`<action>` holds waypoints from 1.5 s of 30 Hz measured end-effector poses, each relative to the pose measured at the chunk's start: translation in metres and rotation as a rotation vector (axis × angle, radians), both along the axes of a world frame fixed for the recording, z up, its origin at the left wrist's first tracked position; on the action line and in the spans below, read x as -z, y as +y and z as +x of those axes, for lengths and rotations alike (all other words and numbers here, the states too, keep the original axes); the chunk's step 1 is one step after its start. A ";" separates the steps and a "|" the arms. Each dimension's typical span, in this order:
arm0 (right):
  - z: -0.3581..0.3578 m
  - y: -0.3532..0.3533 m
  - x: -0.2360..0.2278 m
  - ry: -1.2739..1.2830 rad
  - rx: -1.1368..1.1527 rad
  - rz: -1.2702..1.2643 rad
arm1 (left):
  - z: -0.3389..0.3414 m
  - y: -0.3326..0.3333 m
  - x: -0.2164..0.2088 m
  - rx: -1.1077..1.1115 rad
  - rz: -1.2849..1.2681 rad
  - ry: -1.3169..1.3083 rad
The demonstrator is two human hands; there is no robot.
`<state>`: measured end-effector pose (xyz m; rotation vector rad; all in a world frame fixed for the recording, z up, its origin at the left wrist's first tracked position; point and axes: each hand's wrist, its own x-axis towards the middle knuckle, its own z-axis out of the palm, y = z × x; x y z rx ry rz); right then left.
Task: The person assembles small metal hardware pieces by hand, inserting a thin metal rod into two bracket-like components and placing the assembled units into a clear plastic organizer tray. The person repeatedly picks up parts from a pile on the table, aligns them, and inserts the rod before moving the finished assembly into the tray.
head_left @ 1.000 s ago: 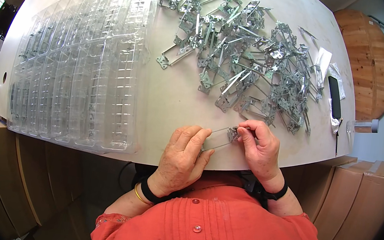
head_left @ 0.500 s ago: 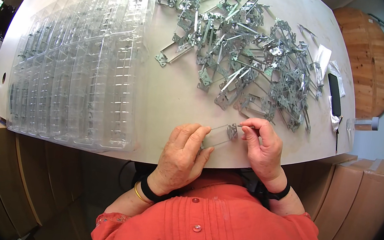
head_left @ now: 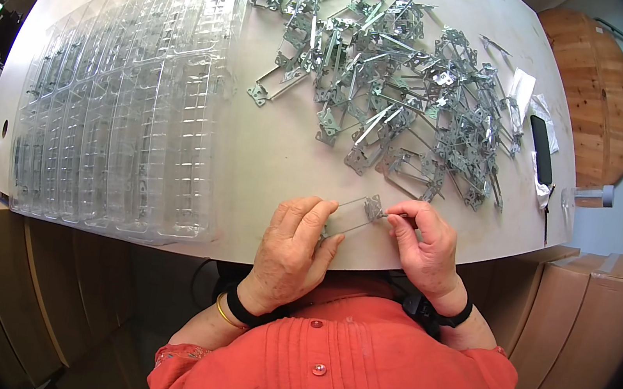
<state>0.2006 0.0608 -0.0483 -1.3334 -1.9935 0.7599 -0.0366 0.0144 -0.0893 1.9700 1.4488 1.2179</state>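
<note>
Near the table's front edge lies a small metal frame (head_left: 374,207), two thin rods joining a plate at each end. My left hand (head_left: 290,247) is closed on its left end, thumb and fingers pinching it, so the left plate is mostly hidden. At the frame's right plate, my right hand (head_left: 427,251) is closed in a pinch on a small, thin, dark piece touching or nearly touching the plate. Its kind is too small to make out. Beyond my hands spreads a tangled heap of similar metal frames (head_left: 391,71).
Stacked clear plastic trays (head_left: 197,140) cover the table's left side. To the right of the heap lie a black phone-like slab (head_left: 542,150), a white paper piece (head_left: 522,88) and a thin dark stick (head_left: 548,218). Cardboard boxes (head_left: 593,326) stand below the table on both sides.
The frame's right plate has turned, showing more of its flat face, and the rods stand apart more plainly. My right hand has shifted slightly down. Both hands keep their pinch.
</note>
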 end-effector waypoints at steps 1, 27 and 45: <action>0.001 0.000 0.001 -0.002 0.000 -0.004 | 0.000 0.000 0.000 0.002 -0.002 0.000; 0.000 0.000 0.001 -0.009 0.002 -0.025 | 0.000 0.001 -0.003 0.006 0.002 -0.006; -0.001 0.003 -0.001 -0.049 -0.012 0.019 | 0.000 0.001 -0.001 0.002 0.003 -0.009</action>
